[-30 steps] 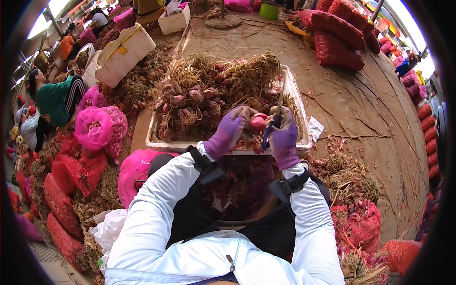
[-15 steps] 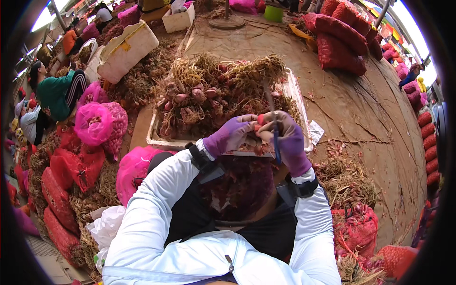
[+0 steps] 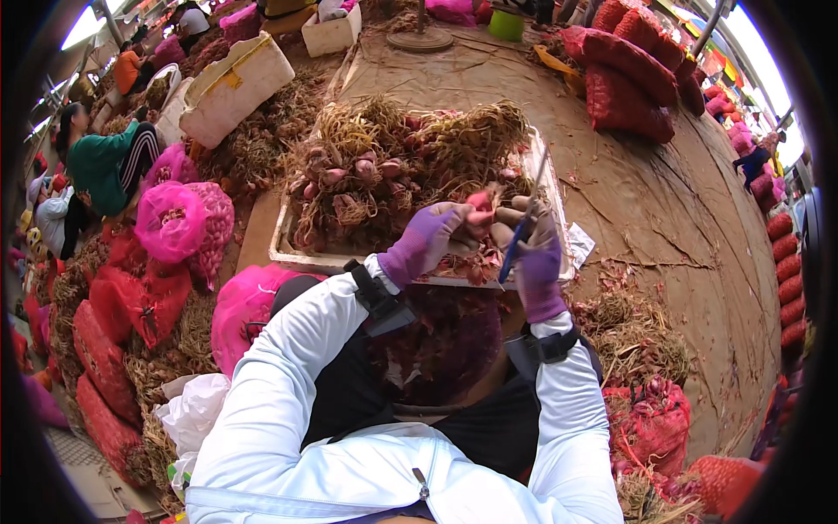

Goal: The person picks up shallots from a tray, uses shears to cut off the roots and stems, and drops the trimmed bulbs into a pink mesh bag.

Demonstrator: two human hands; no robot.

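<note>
My left hand (image 3: pixel 429 243), in a purple and grey glove, pinches a peeled-looking reddish shallot (image 3: pixel 479 208) over the near part of a white tray (image 3: pixel 552 185). Close beside it, my right hand (image 3: pixel 538 249), gloved alike, grips a knife (image 3: pixel 517 245) with a blue handle, its long thin blade pointing up and away from me. The fingers of the right hand are partly behind the knife. Bunched shallots (image 3: pixel 365 168) with dry straw-coloured stalks and roots heap up in the tray. Under my forearms, between my legs, sits a dark purple mesh bag or basket (image 3: pixel 436 349) with skins in it.
At my left stand pink mesh bags (image 3: pixel 248 314) and red sacks (image 3: pixel 106 360). Dry stalks (image 3: pixel 644 336) and a red mesh bag (image 3: pixel 656 426) lie at my right. Farther off are a white foam box (image 3: pixel 236 92), stacked red sacks (image 3: pixel 624 96) and a seated person in green (image 3: pixel 103 173).
My right hand has turned and drawn slightly away from the left, and the knife now leans to the right. The shallot in my left hand shows more clearly, raised a little.
</note>
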